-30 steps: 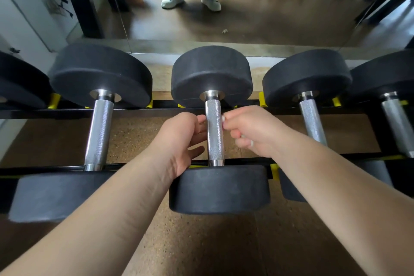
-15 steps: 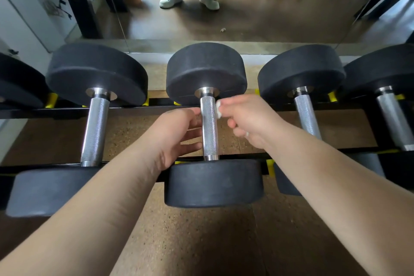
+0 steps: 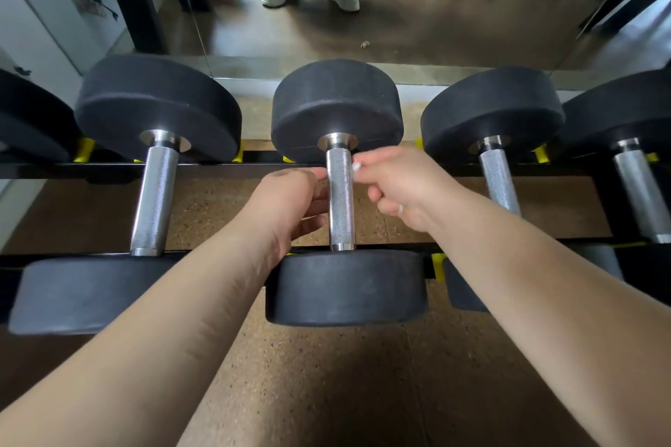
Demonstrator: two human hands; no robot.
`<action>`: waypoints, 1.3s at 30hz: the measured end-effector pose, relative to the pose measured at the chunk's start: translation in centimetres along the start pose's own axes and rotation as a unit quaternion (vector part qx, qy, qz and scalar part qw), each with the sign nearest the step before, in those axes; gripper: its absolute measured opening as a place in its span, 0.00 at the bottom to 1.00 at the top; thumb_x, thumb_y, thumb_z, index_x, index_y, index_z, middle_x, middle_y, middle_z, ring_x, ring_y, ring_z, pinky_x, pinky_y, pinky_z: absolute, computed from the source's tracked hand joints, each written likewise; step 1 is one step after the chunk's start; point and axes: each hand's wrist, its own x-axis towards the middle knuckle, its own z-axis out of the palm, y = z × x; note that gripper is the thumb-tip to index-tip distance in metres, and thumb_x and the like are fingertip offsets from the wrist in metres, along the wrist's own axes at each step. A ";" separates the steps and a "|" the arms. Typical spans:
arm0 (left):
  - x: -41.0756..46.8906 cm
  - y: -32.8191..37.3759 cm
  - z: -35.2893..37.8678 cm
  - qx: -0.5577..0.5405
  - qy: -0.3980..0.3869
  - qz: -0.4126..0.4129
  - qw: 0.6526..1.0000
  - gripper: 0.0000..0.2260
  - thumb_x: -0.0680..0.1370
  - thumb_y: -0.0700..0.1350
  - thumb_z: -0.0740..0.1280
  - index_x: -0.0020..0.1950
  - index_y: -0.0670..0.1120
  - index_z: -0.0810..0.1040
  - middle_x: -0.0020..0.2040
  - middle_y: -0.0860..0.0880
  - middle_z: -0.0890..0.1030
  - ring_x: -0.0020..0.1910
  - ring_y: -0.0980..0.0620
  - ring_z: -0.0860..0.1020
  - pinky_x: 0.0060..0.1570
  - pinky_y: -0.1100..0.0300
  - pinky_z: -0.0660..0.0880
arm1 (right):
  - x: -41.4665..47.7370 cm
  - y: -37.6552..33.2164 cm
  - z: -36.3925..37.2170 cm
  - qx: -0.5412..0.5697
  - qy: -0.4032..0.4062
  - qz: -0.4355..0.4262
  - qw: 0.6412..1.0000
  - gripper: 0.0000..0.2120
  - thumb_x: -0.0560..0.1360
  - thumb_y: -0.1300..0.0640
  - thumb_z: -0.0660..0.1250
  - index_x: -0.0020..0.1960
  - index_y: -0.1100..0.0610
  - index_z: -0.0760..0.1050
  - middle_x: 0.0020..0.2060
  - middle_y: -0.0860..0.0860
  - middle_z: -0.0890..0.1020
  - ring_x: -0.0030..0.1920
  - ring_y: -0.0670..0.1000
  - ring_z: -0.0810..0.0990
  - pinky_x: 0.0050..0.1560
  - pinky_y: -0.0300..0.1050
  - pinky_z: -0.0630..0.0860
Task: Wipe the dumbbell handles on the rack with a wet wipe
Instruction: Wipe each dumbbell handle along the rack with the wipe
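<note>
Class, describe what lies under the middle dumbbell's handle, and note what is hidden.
Speckled brown floor shows beneath the handle, between the rack's two black rails. The left hand and right hand hide some; whether left fingers pass underneath cannot be seen.

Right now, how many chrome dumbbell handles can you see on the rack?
4. The left handle; the centre handle; the right handle; the far-right handle. The far-left dumbbell shows only its head, so a fifth may be hidden.

We see the dumbbell handle as bright, rough knurled metal. Its heads look matt black rubber. The wet wipe seems soft white cloth. At six o'clock, the floor is grainy, speckled brown.
</note>
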 end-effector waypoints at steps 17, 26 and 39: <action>-0.2 0.4 -1.3 -0.002 -0.025 0.017 1.000 0.15 0.80 0.39 0.58 0.56 0.51 0.82 0.45 0.53 0.87 0.47 0.53 0.83 0.40 0.58 0.77 | -2.0 -0.6 -0.6 -0.171 0.045 -0.180 0.968 0.01 0.77 0.53 0.73 0.47 0.50 0.83 0.33 0.43 0.82 0.28 0.40 0.79 0.33 0.32 0.76; -0.1 0.6 -1.4 0.019 -0.004 0.032 0.999 0.15 0.81 0.39 0.58 0.53 0.50 0.84 0.46 0.52 0.86 0.43 0.53 0.82 0.39 0.59 0.78 | -2.6 -0.5 -1.3 -0.265 -0.029 -0.197 0.943 0.05 0.73 0.51 0.78 0.43 0.49 0.83 0.34 0.45 0.84 0.26 0.39 0.78 0.33 0.34 0.75; -0.3 0.2 -1.7 0.070 -0.042 0.061 0.995 0.13 0.81 0.39 0.60 0.54 0.47 0.85 0.40 0.51 0.83 0.38 0.53 0.78 0.43 0.56 0.77 | -3.0 -0.7 -2.1 -0.411 -0.128 -0.283 0.857 0.04 0.73 0.52 0.78 0.42 0.44 0.84 0.37 0.42 0.85 0.41 0.40 0.82 0.38 0.29 0.73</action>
